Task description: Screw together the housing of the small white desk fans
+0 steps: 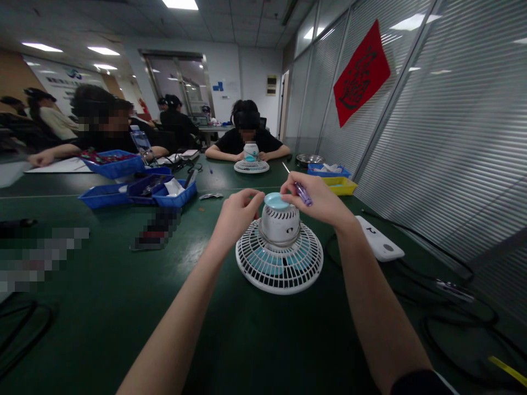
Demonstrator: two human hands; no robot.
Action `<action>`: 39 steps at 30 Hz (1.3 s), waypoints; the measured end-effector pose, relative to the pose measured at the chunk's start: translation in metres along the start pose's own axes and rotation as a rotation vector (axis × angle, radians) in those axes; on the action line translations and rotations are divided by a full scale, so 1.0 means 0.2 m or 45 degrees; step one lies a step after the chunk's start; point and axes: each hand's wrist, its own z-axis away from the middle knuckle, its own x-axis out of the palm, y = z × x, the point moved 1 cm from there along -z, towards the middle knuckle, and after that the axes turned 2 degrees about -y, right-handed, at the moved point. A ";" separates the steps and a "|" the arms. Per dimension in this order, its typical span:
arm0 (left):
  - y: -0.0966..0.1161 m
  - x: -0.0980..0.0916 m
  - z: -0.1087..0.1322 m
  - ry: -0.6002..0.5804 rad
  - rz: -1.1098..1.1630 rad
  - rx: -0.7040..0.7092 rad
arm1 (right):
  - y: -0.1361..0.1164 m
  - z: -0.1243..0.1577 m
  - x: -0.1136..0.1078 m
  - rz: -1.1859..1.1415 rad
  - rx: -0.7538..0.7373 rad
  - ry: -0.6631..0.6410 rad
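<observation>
A white fan head (280, 226) lies with its round grille (284, 271) face down on the green table (197, 307), blue blades showing through the bars. On top of its motor housing sits a light blue round cap (277, 201). My left hand (242, 211) is at the cap's left edge, thumb and fingers drawn together; what they hold, if anything, is hidden. My right hand (313, 197) holds a screwdriver with a purple handle (303, 194), its shaft pointing up and away to the left, while its fingertips touch the cap's right side.
Blue bins (175, 193) stand at the left, a yellow tray (340, 186) at the back right. A white device (379, 239) and black cables (436, 323) lie to the right. Across the table, a person (247, 131) handles another fan (251, 159).
</observation>
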 end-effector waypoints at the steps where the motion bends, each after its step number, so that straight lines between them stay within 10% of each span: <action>1: 0.00 -0.01 0.00 0.012 -0.043 0.011 | 0.02 0.00 0.00 0.031 0.031 0.025; 39: 0.05 0.01 0.03 -0.197 -0.307 0.032 | 0.06 0.00 0.00 0.182 0.191 -0.047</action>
